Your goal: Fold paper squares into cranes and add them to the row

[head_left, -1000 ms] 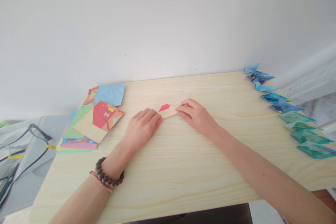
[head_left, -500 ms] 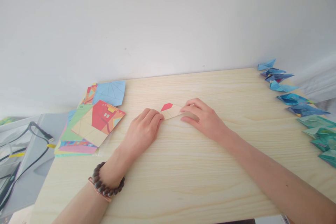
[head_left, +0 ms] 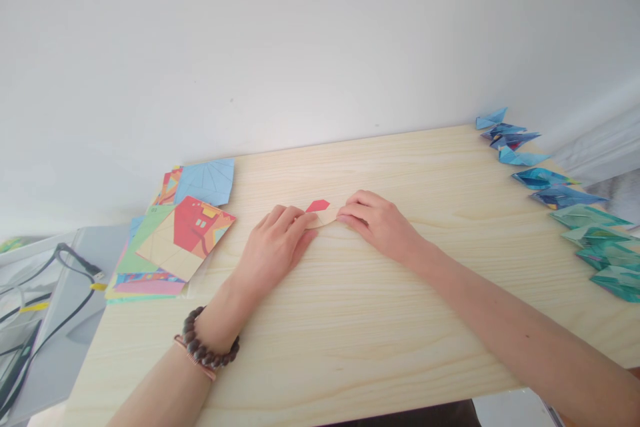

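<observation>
A small folded piece of origami paper [head_left: 327, 215], cream with a red patch, lies on the wooden table between my hands. My left hand [head_left: 280, 237] pinches its left end, thumb and fingers closed on the edge. At the right end, my right hand [head_left: 375, 217] has thumb and fingertips pressed together on the paper. Fingers cover both ends of the paper, so its full outline is hidden.
Patterned paper sheets [head_left: 183, 240] lie in a loose pile at the table's left side. Several folded blue and green paper figures [head_left: 545, 179] line the right edge. Cables [head_left: 65, 287] lie on a grey surface left of the table [head_left: 320, 320]. A white wall [head_left: 300, 47] rises behind.
My right thumb and fingers have closed on the right end of the paper, where they were slightly apart before. My left hand stays on its end. The view has shifted a little.
</observation>
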Motion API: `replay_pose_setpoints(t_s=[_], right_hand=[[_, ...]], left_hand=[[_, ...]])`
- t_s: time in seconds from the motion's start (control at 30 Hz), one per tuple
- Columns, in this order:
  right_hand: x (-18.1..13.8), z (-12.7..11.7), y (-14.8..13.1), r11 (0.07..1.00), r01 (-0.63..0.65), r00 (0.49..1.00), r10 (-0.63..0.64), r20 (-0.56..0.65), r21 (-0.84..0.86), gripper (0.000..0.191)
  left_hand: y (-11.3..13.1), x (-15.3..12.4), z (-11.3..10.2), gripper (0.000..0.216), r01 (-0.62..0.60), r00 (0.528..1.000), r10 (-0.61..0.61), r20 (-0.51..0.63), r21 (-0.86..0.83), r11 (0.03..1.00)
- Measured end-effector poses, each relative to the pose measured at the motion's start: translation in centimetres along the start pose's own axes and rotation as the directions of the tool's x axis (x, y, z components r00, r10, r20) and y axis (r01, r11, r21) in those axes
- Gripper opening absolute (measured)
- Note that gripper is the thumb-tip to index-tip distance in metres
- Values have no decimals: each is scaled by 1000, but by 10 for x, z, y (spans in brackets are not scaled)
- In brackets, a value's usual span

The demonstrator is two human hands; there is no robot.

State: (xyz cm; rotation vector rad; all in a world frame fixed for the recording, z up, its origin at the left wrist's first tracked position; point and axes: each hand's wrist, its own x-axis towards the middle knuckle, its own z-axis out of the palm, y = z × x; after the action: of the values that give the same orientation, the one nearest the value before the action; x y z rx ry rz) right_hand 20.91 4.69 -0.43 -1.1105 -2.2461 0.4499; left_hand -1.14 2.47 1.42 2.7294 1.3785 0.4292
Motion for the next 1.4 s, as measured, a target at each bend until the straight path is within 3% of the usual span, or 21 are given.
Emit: replay_pose_setpoints(t_s=[0.3, 0.5, 1.1, 1.4], right_hand=[[0, 0, 4, 995, -84, 995, 87, -53, 53, 11], [2, -3, 3, 990, -142, 990, 141, -16, -24, 18], [6, -1, 5, 975, -215, 976, 216, 9, -48, 16], [7, 0, 2, 966, -256, 967, 256, -20, -45, 16]], left_hand=[[-5, 0, 3, 15, 74, 997, -76, -25, -81, 994], [-7, -2, 3, 18, 134, 991, -134, 6, -42, 990], [-15, -2, -9, 23, 85, 993, -77, 92, -85, 993], [-13, -3, -5, 22, 128, 989, -120, 82, -98, 987]])
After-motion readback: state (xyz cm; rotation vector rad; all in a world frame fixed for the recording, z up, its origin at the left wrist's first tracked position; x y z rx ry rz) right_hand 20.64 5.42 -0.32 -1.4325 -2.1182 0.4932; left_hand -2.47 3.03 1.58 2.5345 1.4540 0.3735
